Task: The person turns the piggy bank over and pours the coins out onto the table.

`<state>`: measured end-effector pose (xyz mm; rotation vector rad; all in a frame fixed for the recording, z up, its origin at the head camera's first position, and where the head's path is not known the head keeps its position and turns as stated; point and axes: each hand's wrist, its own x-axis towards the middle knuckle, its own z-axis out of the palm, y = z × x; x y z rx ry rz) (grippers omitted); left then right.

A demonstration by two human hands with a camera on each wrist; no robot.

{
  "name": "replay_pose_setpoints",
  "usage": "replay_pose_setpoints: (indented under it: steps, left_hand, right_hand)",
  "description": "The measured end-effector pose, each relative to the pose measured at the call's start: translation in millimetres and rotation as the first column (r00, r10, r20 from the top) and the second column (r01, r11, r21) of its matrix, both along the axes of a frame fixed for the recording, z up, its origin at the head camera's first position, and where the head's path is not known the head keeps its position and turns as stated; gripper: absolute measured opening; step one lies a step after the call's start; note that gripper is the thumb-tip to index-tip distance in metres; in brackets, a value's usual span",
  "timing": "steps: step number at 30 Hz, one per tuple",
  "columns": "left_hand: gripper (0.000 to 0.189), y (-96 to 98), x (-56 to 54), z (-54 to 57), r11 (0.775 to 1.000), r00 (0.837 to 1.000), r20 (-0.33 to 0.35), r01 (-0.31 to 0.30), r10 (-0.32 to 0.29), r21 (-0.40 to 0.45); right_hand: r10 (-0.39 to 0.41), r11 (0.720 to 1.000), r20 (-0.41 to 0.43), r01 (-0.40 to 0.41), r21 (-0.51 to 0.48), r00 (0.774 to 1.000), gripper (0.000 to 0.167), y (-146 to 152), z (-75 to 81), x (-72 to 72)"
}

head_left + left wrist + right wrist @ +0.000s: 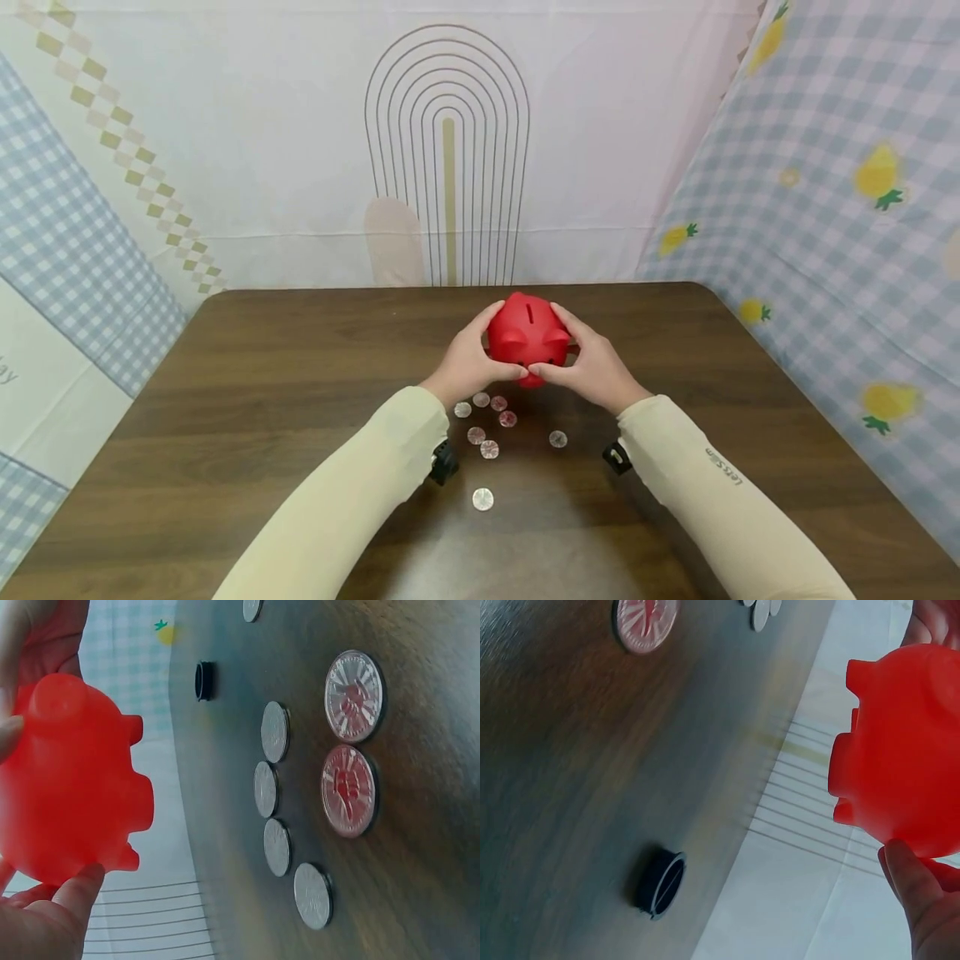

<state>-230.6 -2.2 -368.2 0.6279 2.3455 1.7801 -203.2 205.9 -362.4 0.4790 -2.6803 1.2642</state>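
A red piggy bank (525, 329) with a coin slot on its back is held between both hands, its snout toward me. The left hand (468, 360) grips its left side and the right hand (597, 367) its right side, with the thumbs meeting near the snout. Both wrist views show the piggy bank (71, 787) raised off the table, its short feet hanging free. Below and in front of the hands lie several silvery coins (490, 450), some reflecting red. A round black plug (660, 883) lies on the table beneath the right side.
The dark wooden table (300, 358) reaches back to a pale patterned cloth (285, 150). One coin (483, 499) lies closer to me, and another coin (557, 439) sits apart on the right. A checked cloth with a lemon print (832, 250) hangs along the right side.
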Motion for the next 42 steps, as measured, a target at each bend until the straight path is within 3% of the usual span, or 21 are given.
replay_pose_setpoints:
  steps: [11,27,34,42]
  left_hand:
    - [0.089,13.6,-5.9,-8.5,0.996,0.997,0.028,-0.067,0.069,-0.066]
    - [0.090,17.3,-24.4,-22.3,0.989,0.997,0.041,-0.058,0.064,-0.139]
    - [0.085,22.7,-25.9,-24.7,0.988,0.998,0.023,-0.062,0.066,-0.144]
    - [0.085,27.0,-27.2,-27.2,0.988,0.996,0.048,-0.061,0.069,-0.144]
  right_hand:
    - [-0.028,1.000,0.091,0.028,0.006,0.995,0.090,9.2,-9.6,-11.2]
    - [-0.068,0.997,0.157,0.060,0.050,0.985,0.090,11.5,-22.5,-28.3]
    - [-0.070,0.997,0.182,0.064,0.039,0.981,0.090,15.8,-24.6,-31.0]
    - [-0.059,0.998,0.194,0.055,0.030,0.979,0.090,19.1,-26.0,-33.4]
